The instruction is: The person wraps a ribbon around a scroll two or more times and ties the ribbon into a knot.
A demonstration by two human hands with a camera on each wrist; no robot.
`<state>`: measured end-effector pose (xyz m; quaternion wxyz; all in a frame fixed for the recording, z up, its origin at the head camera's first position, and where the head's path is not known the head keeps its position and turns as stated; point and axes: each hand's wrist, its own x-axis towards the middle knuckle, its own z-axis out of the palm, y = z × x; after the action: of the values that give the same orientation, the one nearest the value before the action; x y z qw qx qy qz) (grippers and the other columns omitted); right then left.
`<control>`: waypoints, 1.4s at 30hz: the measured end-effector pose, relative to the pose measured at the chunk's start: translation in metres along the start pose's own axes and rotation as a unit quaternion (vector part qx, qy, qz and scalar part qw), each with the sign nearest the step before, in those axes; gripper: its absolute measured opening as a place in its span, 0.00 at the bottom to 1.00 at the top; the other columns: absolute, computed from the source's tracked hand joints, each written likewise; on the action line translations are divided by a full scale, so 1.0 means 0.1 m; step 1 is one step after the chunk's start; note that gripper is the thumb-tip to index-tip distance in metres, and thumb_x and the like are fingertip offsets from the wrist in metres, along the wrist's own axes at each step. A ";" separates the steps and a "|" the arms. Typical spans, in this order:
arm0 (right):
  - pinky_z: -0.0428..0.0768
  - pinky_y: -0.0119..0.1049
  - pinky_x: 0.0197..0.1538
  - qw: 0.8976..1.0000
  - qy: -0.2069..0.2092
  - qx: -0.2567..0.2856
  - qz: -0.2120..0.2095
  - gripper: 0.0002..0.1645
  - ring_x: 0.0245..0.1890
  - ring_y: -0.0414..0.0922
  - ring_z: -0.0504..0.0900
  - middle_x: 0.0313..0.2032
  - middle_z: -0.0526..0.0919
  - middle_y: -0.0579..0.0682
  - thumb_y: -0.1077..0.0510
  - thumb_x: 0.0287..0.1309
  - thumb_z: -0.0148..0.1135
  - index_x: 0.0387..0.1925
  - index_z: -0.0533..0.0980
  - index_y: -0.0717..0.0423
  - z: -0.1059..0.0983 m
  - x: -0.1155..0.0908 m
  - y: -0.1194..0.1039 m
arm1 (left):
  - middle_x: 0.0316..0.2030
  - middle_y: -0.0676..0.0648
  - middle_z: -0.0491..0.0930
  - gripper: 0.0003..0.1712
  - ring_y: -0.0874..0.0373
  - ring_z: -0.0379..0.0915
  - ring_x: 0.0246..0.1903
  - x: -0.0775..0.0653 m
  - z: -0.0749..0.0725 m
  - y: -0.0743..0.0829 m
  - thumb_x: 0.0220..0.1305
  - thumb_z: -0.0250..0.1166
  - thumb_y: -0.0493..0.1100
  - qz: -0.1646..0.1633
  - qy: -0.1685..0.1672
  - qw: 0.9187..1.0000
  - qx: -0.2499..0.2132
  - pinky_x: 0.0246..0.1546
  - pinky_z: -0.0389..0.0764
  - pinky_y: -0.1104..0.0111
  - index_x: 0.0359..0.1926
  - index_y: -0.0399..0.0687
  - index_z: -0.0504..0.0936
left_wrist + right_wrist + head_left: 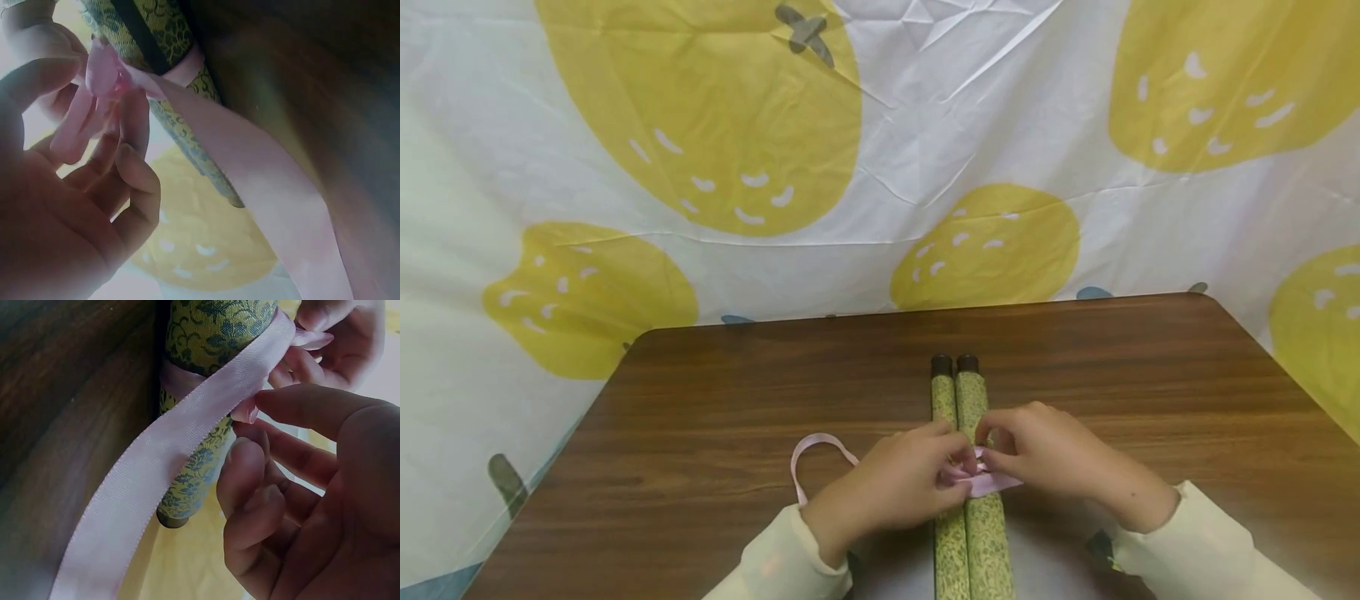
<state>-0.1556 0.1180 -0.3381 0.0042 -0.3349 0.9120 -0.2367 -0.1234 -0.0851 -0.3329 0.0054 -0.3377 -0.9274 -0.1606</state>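
Two slim rolls covered in green-gold floral brocade lie side by side, a scroll with dark end knobs pointing away from me. A pink satin ribbon wraps across both rolls, one tail running off broad and loose. My left hand, over the left roll, pinches the ribbon where a small loop stands up. From the right, my right hand pinches ribbon between thumb and forefinger, close to the left fingertips. In the right wrist view, another length of ribbon slants down past the roll.
Under everything is a dark wood-grain table with rounded far corners. A white cloth printed with yellow lemons hangs behind it and at the sides. Left of my left wrist, a ribbon tail arcs over the tabletop.
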 end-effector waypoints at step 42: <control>0.75 0.29 0.18 0.993 0.012 0.110 -0.040 0.04 0.15 0.35 0.73 0.16 0.76 0.38 0.57 0.54 0.64 0.26 0.78 0.45 0.01 -0.01 -0.06 | 0.24 0.55 0.81 0.11 0.65 0.71 0.20 0.10 0.09 0.04 0.58 0.64 0.52 -0.079 0.063 0.995 -0.008 0.19 0.75 0.69 0.40 0.56 0.79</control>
<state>-0.1508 0.1144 -0.3371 0.0202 -0.3655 0.8663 -0.3399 -0.1273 -0.0732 -0.3394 0.0483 -0.2531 -0.9476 -0.1888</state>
